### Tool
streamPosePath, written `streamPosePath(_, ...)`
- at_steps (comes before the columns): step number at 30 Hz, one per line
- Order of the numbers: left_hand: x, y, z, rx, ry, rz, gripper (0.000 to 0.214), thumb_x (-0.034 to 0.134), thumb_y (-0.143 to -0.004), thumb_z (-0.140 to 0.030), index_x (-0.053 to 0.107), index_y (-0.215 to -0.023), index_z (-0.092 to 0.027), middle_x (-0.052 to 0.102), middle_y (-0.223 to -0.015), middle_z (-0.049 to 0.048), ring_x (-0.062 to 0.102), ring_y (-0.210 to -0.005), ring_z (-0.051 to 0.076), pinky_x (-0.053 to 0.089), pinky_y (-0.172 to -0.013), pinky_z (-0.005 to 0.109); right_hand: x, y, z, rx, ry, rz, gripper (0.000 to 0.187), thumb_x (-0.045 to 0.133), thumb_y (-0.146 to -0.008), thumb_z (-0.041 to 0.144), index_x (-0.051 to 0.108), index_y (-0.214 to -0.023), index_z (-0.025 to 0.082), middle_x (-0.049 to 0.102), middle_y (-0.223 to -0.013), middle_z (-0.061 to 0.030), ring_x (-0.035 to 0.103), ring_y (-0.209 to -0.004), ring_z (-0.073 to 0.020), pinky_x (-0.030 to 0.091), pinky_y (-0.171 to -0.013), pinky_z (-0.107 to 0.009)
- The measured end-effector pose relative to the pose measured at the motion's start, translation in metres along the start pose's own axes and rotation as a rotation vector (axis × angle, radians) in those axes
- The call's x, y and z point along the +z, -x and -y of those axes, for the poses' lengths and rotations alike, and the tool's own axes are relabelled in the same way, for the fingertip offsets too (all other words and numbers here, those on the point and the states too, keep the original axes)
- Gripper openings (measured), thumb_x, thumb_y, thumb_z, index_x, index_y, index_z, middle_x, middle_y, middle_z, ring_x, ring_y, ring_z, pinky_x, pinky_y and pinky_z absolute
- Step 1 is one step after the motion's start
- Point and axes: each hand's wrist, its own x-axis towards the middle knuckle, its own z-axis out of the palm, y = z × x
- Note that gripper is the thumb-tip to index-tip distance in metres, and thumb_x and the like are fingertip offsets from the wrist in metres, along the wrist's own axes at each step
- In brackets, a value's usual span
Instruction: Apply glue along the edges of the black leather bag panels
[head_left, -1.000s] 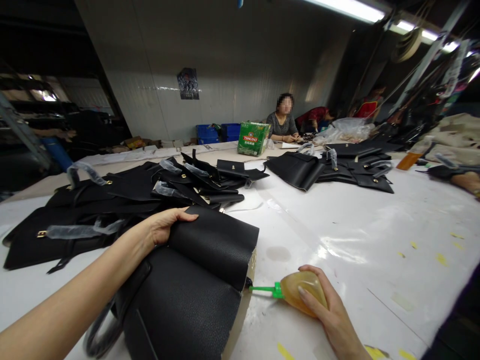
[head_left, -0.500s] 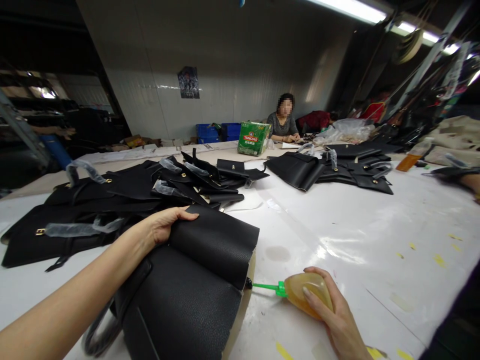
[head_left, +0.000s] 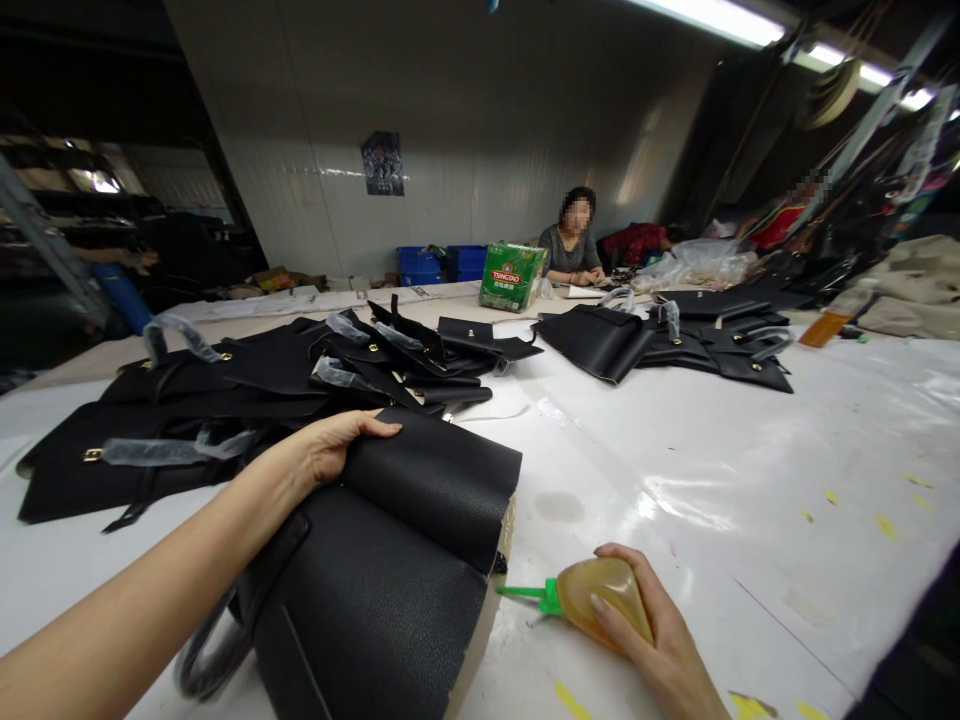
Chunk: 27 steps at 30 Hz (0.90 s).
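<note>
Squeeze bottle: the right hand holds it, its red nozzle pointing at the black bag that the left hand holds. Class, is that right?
Wrong in one respect: the head view shows the nozzle is green, not red. The right hand does hold the squeeze bottle, pointing at the black bag held by the left hand.

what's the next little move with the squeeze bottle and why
Probably ease the green nozzle along the bag's pale edge: the left hand holds the black flap folded back, and the right hand has the amber squeeze bottle aimed there.
</note>
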Motion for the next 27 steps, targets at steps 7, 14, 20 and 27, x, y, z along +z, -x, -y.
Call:
streamPosePath(7, -0.001, 0.002, 0.000, -0.001, 0.000, 0.005, 0.026, 0.073, -0.062, -0.006, 0.069, -0.085, -0.017, 0.074, -0.079, 0.0104, 0.069, -0.070, 0.026, 0.058, -0.068, 0.035, -0.001, -0.001, -0.002, -0.023, 0.026, -0.076, 0.043, 0.058, -0.076, 0.056, 0.047, -0.107, 0.028, 0.062, -0.099, -0.0006, 0.061, -0.087, -0.0245, 0.046, -0.074, -0.032)
streamPosePath(14, 0.000, 0.003, 0.000, 0.000, -0.008, -0.007, 0.023, 0.068, -0.067, -0.005, 0.069, -0.088, -0.015, 0.073, -0.078, 0.0101, 0.068, -0.071, 0.025, 0.058, -0.069, 0.035, 0.000, 0.005, 0.001, 0.005, -0.025, -0.009, 0.045, 0.059, -0.075, 0.056, 0.046, -0.108, 0.029, 0.063, -0.092, 0.0005, 0.061, -0.081, -0.0235, 0.047, -0.067, -0.030)
streamPosePath(20, 0.000, 0.004, -0.001, 0.000, -0.004, -0.005, 0.023, 0.069, -0.066, -0.005, 0.069, -0.087, -0.014, 0.073, -0.078, 0.0110, 0.068, -0.070, 0.025, 0.058, -0.069, 0.035, 0.000, 0.000, 0.002, -0.028, 0.030, -0.078, 0.043, 0.058, -0.076, 0.055, 0.047, -0.107, 0.028, 0.060, -0.101, -0.0015, 0.060, -0.089, -0.0245, 0.046, -0.074, -0.031)
streamPosePath(27, 0.000, 0.005, -0.002, -0.003, 0.002, -0.009, 0.023, 0.070, -0.064, -0.004, 0.069, -0.086, -0.013, 0.073, -0.080, 0.0128, 0.069, -0.068, 0.026, 0.058, -0.067, 0.035, 0.008, 0.010, 0.004, 0.050, -0.101, 0.084, 0.045, 0.057, -0.075, 0.056, 0.043, -0.109, 0.029, 0.063, -0.083, 0.0018, 0.062, -0.073, -0.0221, 0.047, -0.069, -0.030)
